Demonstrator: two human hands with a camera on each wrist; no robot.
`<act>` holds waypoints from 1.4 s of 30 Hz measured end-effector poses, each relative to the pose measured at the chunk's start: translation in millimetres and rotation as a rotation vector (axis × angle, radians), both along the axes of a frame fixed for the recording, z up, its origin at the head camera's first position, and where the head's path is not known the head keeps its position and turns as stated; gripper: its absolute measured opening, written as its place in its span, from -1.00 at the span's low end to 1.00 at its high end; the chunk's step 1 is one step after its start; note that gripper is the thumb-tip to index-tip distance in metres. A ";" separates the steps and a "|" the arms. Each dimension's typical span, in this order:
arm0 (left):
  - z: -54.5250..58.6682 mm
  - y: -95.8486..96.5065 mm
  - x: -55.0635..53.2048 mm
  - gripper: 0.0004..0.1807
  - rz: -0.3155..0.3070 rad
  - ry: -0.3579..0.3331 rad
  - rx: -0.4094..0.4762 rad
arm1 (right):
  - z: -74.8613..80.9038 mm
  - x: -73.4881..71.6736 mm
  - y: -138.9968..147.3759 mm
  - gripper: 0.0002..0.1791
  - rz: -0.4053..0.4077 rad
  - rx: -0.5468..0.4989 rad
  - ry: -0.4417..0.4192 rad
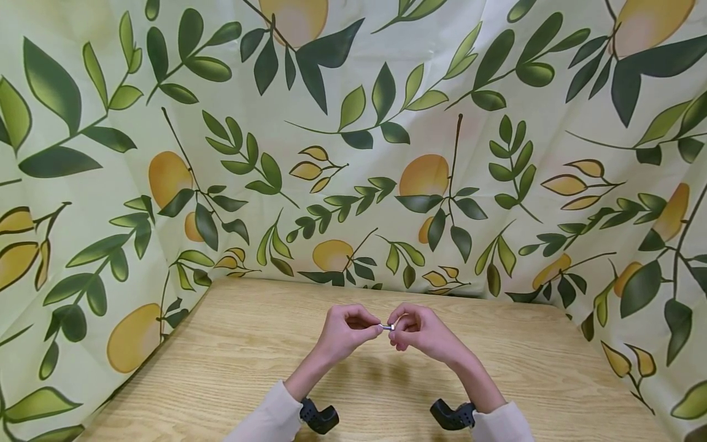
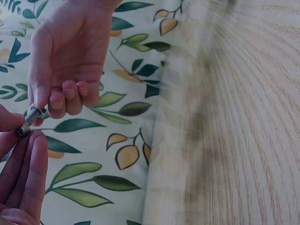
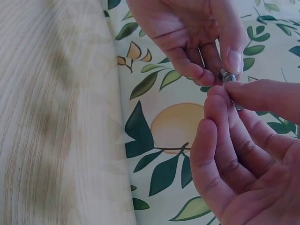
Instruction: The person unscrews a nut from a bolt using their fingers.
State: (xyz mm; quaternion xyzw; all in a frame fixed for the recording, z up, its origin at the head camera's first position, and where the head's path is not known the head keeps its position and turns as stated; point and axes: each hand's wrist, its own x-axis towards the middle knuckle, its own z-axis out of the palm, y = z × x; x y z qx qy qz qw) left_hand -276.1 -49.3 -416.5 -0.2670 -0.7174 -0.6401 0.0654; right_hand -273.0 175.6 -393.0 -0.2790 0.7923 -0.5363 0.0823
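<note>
We've got a small metal bolt (image 1: pixel 386 327) between the two hands, held above the bench (image 1: pixel 182 383). Left hand (image 1: pixel 343 333): grip clamped, thumb and fingertips pinching one end. Right hand (image 1: pixel 428 333): grip clamped too, pinching the opposite end.

Fingertips cover part of both bolt ends, so we can't tell which is the head and which carries a nut. Thread shows in the left wrist view; in the right wrist view the right thumb covers much of the shank. In the head view the bolt is tiny, and most of the left hand's other fingers are hidden. The left wrist view crops the left hand at the left edge; the right wrist view crops the right hand at the right edge. Both wrist views are dim, and where wood meets printed cloth (image 1: pixel 359 159) we get a smeared border.

Pale sleeves (image 1: pixel 270 417) run off the bottom of the head view, as does the bench. Dots on the black wrist units (image 1: pixel 321 420) are too small for us to make out.
</note>
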 end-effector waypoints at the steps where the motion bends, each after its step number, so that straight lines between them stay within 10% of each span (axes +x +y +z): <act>1: 0.0 0.0 0.1 -0.90 0.000 0.001 -0.001 | 0.1 0.2 0.0 -0.76 -0.002 -0.001 -0.004; 42: -1.8 0.0 -2.2 -0.89 -0.007 -0.013 0.019 | -1.4 -2.3 1.3 -0.73 -0.018 0.040 0.021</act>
